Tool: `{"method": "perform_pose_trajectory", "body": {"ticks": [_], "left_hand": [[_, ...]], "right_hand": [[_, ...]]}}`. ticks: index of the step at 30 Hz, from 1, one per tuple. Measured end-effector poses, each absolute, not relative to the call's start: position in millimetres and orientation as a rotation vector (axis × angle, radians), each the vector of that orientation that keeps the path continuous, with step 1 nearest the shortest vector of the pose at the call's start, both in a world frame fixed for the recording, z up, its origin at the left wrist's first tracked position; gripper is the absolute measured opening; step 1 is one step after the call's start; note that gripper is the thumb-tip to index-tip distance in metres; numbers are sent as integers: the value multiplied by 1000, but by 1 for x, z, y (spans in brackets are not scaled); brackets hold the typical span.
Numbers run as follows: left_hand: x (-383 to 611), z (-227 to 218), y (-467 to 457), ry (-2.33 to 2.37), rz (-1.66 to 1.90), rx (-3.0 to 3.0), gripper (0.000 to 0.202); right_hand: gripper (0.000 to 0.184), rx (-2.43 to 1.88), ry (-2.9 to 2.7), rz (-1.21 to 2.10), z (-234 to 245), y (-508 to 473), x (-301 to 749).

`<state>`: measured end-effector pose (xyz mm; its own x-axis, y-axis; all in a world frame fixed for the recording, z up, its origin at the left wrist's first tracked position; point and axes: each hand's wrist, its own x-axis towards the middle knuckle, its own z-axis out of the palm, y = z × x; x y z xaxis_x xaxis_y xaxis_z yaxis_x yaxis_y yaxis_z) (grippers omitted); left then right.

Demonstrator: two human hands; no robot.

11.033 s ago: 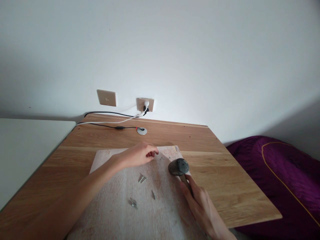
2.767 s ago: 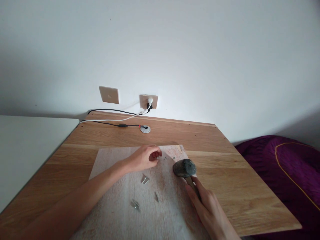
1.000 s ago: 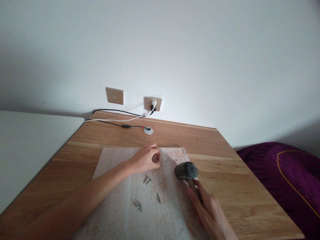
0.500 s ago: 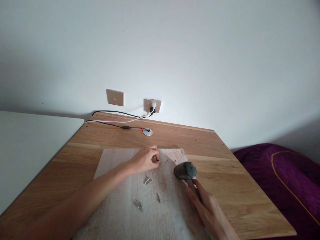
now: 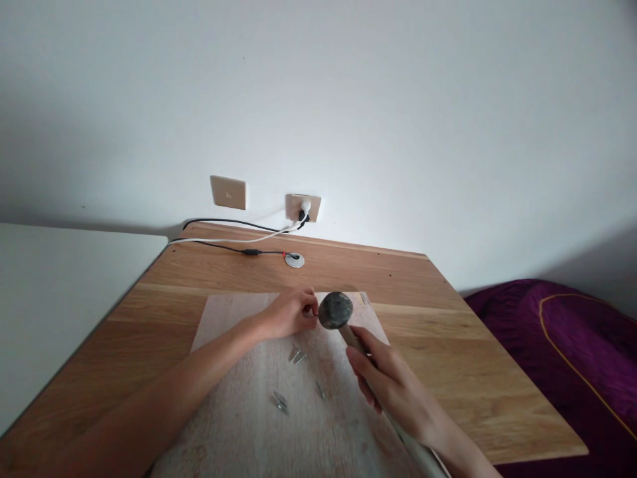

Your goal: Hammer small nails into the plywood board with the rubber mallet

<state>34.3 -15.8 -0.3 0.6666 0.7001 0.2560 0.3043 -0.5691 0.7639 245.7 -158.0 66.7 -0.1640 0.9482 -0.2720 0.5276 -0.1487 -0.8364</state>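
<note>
White surface (image 5: 60, 299): flat top at the far left, butted against the wooden table (image 5: 448, 372).
Board (image 5: 233, 411): pale board lying flat on the table, carrying the loose hardware and both hands.
Loose nails: three small groups lie on the board, a pair (image 5: 297, 356) just below the left hand, another pair (image 5: 279, 401) nearer the camera, and a single one (image 5: 321, 390) beside the right hand; exact count in each group is hard to tell.
Left hand (image 5: 291, 313): forearm stretched across the board from the lower left, fingers curled with thumb and fingertips pinched together on a small nail (image 5: 315, 315), too tiny to see clearly.
Hammer (image 5: 336, 311): dark rounded head just right of the left fingertips, above the board's far part; handle runs down and right.
Right hand (image 5: 391, 385): wrapped closed around the hammer handle, near the head.
Wall: one blank plate (image 5: 227, 192), one socket (image 5: 302, 207) with plugs, cables (image 5: 223, 239) trailing onto the table.
Purple cushion (image 5: 562, 358): far right, beside the table.
</note>
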Motion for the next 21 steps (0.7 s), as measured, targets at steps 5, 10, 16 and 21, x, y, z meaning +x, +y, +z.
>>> {"method": "perform_pose_trajectory", "body": {"ticks": [5,10,16,21], "left_hand": [[35,2,-16,817,667,2135,6],[35,3,-16,829,678,2202,7],[31,3,-13,815,642,2187,15],[30,2,-12,833,651,2203,13]], "right_hand": [[34,-1652,-1680,1243,57,-156,239],[35,-1640,-1631,1245,58,-157,236],[39,-1673,-1630,1200,57,-153,235],[40,-1677,-1669,1160,55,-153,236]]}}
